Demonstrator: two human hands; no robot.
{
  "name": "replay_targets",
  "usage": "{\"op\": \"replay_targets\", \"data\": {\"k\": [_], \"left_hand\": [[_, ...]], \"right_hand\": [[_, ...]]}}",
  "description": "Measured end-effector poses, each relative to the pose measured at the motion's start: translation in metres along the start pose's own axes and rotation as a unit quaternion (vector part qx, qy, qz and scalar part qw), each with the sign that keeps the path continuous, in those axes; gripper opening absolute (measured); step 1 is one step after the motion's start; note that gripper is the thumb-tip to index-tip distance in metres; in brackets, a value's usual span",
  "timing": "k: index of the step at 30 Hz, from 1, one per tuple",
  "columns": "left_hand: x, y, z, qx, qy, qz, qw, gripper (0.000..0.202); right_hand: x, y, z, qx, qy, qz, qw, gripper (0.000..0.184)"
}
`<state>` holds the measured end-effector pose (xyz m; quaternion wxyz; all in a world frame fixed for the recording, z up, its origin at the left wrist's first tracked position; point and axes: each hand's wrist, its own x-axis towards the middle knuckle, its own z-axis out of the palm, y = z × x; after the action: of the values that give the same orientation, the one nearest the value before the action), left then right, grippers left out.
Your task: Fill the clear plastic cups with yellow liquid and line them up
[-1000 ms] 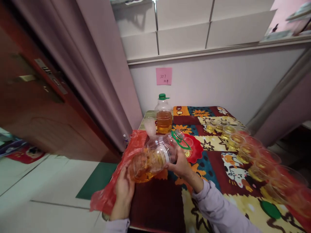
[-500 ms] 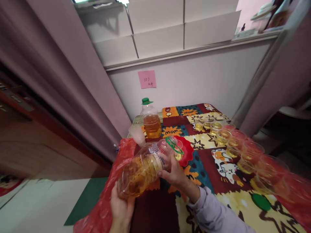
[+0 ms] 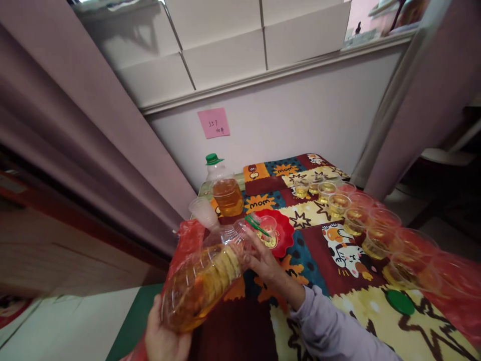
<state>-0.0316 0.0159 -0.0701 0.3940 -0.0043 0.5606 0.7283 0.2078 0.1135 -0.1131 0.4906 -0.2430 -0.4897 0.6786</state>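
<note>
A large clear plastic bottle [image 3: 203, 281] of amber liquid lies tilted between my two hands, its green-ringed neck pointing up and right. My left hand [image 3: 167, 331] is wrapped under the bottle's base. Near the neck, my right hand [image 3: 263, 263] grips the bottle's upper part. The mouth hangs over a red scalloped bowl [image 3: 287, 235], in which a clear plastic cup [image 3: 268, 225] sits. Beyond stands a second bottle [image 3: 227, 195] of amber liquid, with a green cap [image 3: 213, 159] on it. A stack of clear cups [image 3: 204, 211] leans beside that bottle.
Several clear cups of yellow liquid [image 3: 355, 220] stand in a row along the table's right side. A loose green cap [image 3: 400, 302] lies near the front right. Red plastic sheeting [image 3: 190, 238] covers the left edge. A patterned mat [image 3: 308, 260] covers the table.
The bottle's base has dropped down and left with my left hand, so the bottle stands less flat. My right hand stays near the neck. The view has shifted slightly.
</note>
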Motion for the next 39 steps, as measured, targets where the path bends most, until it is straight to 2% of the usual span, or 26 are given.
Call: {"op": "replay_targets", "data": {"k": [4,8,13,19,28,34,39], "left_hand": [[-0.004,0.011,0.004,0.003,-0.005,-0.011,1.0,0.022],[-0.002,0.017,0.001,0.029,-0.033,0.009,0.999,0.021],[-0.007,0.023,0.005,0.038,-0.046,0.004,0.998,0.023],[-0.019,0.025,0.015,0.037,-0.028,0.002,0.999,0.021],[-0.031,0.032,0.023,0.053,-0.021,0.018,0.998,0.018],[-0.033,0.033,0.026,0.05,-0.02,0.018,0.998,0.016],[-0.036,0.033,0.029,0.069,-0.038,0.004,0.997,0.024]], "right_hand": [[0.002,0.009,-0.001,-0.024,0.035,-0.004,0.999,0.099],[0.001,0.006,0.001,-0.054,0.061,-0.035,0.996,0.087],[-0.002,0.002,0.005,-0.003,0.054,-0.017,0.998,0.077],[-0.003,0.008,0.005,0.027,0.074,-0.003,0.997,0.076],[0.0,0.016,0.008,0.118,0.041,0.035,0.992,0.081],[-0.001,0.012,0.008,0.113,0.054,0.046,0.991,0.077],[-0.002,0.007,0.007,0.132,0.033,0.046,0.99,0.074]]}}
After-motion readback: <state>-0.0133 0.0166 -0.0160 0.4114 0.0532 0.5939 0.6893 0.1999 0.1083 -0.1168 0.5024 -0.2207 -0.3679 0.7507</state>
